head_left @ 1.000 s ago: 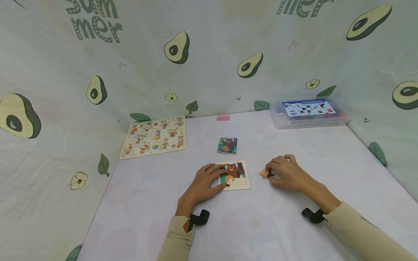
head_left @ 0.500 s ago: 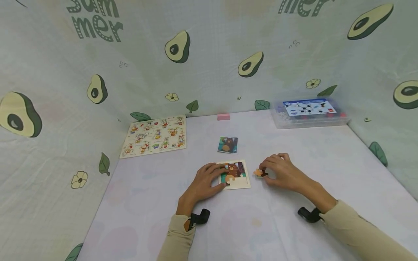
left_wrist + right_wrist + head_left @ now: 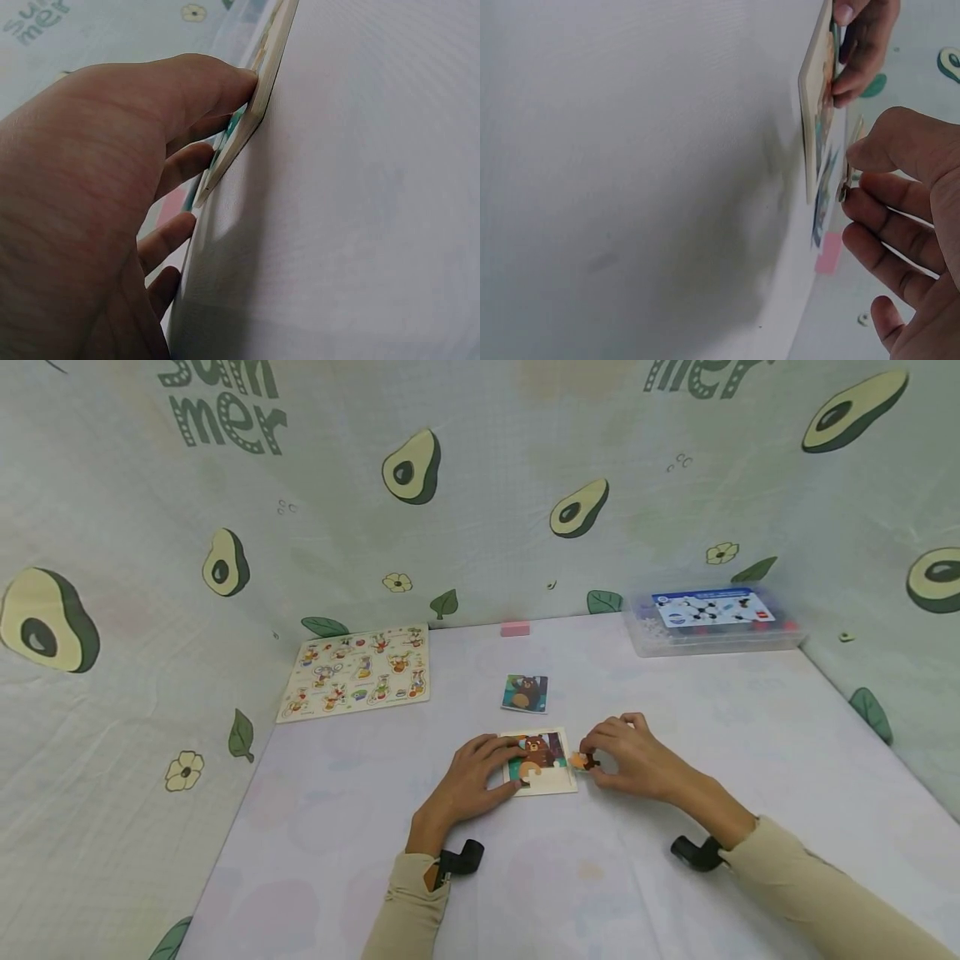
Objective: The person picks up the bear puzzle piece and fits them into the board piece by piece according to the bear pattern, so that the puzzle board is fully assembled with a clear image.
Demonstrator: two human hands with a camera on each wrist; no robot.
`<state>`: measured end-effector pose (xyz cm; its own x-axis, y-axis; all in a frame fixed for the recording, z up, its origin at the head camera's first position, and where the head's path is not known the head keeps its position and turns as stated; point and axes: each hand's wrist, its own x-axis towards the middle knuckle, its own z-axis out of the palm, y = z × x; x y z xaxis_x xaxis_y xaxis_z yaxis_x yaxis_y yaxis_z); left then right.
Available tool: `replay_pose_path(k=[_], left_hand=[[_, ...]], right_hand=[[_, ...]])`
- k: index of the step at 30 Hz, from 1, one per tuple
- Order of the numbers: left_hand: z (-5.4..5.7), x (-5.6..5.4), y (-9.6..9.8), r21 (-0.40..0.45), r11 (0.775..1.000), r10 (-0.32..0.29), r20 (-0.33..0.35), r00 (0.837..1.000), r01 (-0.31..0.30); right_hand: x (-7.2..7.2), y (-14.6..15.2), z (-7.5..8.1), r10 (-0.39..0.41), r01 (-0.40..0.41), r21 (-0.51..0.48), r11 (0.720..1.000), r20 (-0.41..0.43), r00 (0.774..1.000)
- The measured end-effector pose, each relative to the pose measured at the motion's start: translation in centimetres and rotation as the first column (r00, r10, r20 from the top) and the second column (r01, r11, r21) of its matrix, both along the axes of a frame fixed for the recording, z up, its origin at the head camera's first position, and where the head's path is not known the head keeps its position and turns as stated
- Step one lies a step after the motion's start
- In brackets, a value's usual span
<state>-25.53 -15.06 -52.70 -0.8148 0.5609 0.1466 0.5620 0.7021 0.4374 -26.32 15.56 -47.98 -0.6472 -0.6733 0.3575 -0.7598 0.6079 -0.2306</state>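
A small wooden tray puzzle (image 3: 557, 782) with a brown bear picture lies flat on the table, its lower right part bare. My left hand (image 3: 467, 783) rests on its left side; in the left wrist view the thumb touches the top near the board's edge (image 3: 262, 97). Between thumb and fingers my right hand (image 3: 637, 762) pinches an orange and brown puzzle piece (image 3: 581, 762), just off the tray's right edge. In the right wrist view that piece is seen nearly edge-on. Behind the tray lies a square bear picture (image 3: 524, 693), matching in look.
A larger wooden board with several colourful figures (image 3: 360, 672) lies at the back left. A pink block (image 3: 515, 629) sits at the table's back edge. At the back right stands a clear plastic case (image 3: 712, 625) with a printed label. Avocado-print cloth (image 3: 480, 552) hangs behind.
My right hand has moved left with the puzzle piece, from well right of the tray to close by its right edge. The left hand has stayed on the tray.
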Motion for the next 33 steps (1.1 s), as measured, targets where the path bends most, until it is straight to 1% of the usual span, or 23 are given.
replay_pose_path(k=[9,15,22,27,33], left_hand=[[-0.2,0.0,0.1,-0.008,1.000,0.001,0.018,1.000,-0.001],[-0.1,0.0,0.0,-0.010,1.000,0.009,0.009,1.000,-0.009],[0.1,0.0,0.0,-0.020,1.000,0.014,0.035,0.999,-0.013],[0.1,-0.1,0.0,-0.030,0.999,0.020,0.045,0.999,-0.019],[0.1,-0.1,0.0,-0.029,0.999,0.021,0.039,0.999,-0.020]], right_hand=[[0.1,-1.7,0.0,0.034,-0.034,0.007,0.999,0.026,0.999],[0.0,-2.8,-0.1,0.062,-0.062,0.023,0.998,0.022,0.998],[0.0,-3.5,-0.4,0.086,-0.086,0.014,0.996,0.031,0.996],[0.0,-3.8,-0.6,0.100,-0.100,0.021,0.995,0.014,0.995],[0.0,-4.2,-0.9,0.114,-0.114,0.033,0.993,-0.005,0.993]])
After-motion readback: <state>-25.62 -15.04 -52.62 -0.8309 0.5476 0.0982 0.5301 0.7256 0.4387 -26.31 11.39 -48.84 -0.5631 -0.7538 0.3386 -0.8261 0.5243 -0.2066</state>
